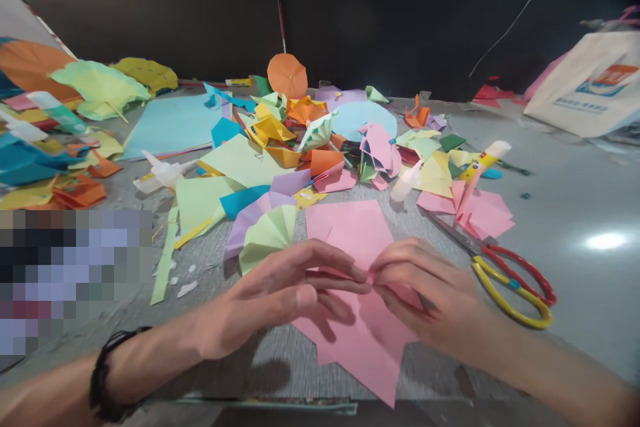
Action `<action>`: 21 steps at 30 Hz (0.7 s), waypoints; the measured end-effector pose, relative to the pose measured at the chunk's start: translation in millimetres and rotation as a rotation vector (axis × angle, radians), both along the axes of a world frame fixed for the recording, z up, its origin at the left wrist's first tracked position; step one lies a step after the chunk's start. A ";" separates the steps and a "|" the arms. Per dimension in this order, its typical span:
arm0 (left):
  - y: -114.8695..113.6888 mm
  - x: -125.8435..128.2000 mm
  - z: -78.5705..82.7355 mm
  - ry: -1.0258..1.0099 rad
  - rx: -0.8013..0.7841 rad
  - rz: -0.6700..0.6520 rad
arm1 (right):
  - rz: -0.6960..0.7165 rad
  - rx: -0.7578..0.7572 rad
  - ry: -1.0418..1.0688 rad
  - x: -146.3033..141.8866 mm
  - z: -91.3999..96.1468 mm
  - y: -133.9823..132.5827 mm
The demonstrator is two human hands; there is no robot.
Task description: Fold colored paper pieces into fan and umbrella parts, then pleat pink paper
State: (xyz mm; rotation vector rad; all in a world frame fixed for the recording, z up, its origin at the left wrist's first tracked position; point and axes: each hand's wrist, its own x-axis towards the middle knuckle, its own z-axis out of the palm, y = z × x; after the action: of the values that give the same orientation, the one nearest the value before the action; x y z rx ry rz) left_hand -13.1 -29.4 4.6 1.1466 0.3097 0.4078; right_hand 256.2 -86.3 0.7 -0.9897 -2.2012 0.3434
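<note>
Pink paper (370, 367) with pointed, cut edges lies in front of me, partly covered by both hands. Above its middle, my right hand (425, 287) closes thumb and fingertips in a pinch on a small bit of pink paper. My left hand (290, 287) hovers over the left side, fingers stretched out and thumb apart, its fingertips meeting the right hand's pinch. Beside the left hand are a pleated green paper fan (270, 237) and a purple one (240, 227). Scissors (500, 273) with red and yellow handles rest right of the right hand.
Coloured paper scraps (280, 127) pile up across the table's middle. Glue bottles (165, 170) and a yellow glue stick (485, 160) lie among them. Paper umbrellas (100, 90) stand at the far left. A white bag (575, 87) is at the far right, before a dark wall.
</note>
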 end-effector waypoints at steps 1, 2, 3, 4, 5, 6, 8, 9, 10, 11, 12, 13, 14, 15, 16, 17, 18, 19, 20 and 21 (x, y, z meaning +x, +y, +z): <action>-1.4 -0.5 -0.7 -0.012 0.015 -0.002 | 0.008 -0.012 0.008 -1.2 1.3 -0.8; -2.5 -0.9 -1.4 -0.021 0.029 -0.005 | 0.015 -0.024 0.016 -2.1 1.9 -1.4; -3.4 -1.1 -2.0 -0.026 0.041 -0.010 | 0.018 -0.038 0.023 -2.8 2.0 -1.8; -4.0 -1.1 -2.2 -0.024 0.049 -0.015 | 0.016 -0.050 0.028 -3.1 1.5 -2.0; -4.4 -1.0 -2.2 -0.022 0.053 -0.021 | 0.012 -0.057 0.032 -3.2 0.7 -2.2; -4.6 -0.9 -1.8 -0.021 0.056 -0.026 | 0.004 -0.058 0.036 -3.2 -0.3 -2.4; -5.0 -0.8 -0.4 -0.020 0.062 -0.033 | -0.012 -0.054 0.043 -2.9 -1.7 -2.7; -5.5 -1.0 0.4 -0.017 0.066 -0.039 | -0.020 -0.052 0.045 -2.8 -2.0 -2.9; -6.0 -1.5 0.9 -0.013 0.074 -0.047 | -0.026 -0.051 0.044 -2.7 -2.0 -2.9; -6.8 -2.5 1.3 -0.009 0.087 -0.051 | -0.029 -0.051 0.043 -2.7 -1.7 -2.7; -7.7 -3.9 1.4 -0.003 0.103 -0.058 | -0.033 -0.050 0.042 -2.8 -1.2 -2.4; -8.6 -5.6 1.4 0.006 0.122 -0.064 | -0.035 -0.051 0.040 -2.8 -0.7 -1.9; -9.4 -7.7 1.4 0.019 0.146 -0.069 | -0.037 -0.050 0.037 -2.8 -0.3 -1.2; -10.1 -9.9 1.6 0.039 0.177 -0.077 | -0.040 -0.049 0.033 -2.7 0.0 -0.5; -10.5 -11.9 2.1 0.065 0.219 -0.085 | -0.043 -0.053 0.026 -2.5 0.1 0.3; -10.8 -13.6 2.9 0.097 0.273 -0.092 | -0.045 -0.059 0.020 -2.1 0.0 1.0; -10.8 -14.9 4.1 0.129 0.337 -0.095 | -0.045 -0.067 0.016 -1.8 -0.3 1.5; -10.7 -15.7 5.5 0.157 0.403 -0.094 | -0.044 -0.078 0.016 -1.4 -0.6 2.0; -10.4 -16.0 6.8 0.174 0.461 -0.095 | -0.043 -0.088 0.019 -1.2 -1.0 2.2; -10.2 -15.9 7.9 0.181 0.508 -0.096 | -0.040 -0.098 0.023 -1.1 -1.3 2.1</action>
State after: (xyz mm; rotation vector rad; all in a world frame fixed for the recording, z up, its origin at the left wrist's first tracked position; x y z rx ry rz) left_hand -28.9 -39.6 12.5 1.6948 0.3158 0.3051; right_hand 255.1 -84.2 -0.6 -1.0756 -2.1577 0.4458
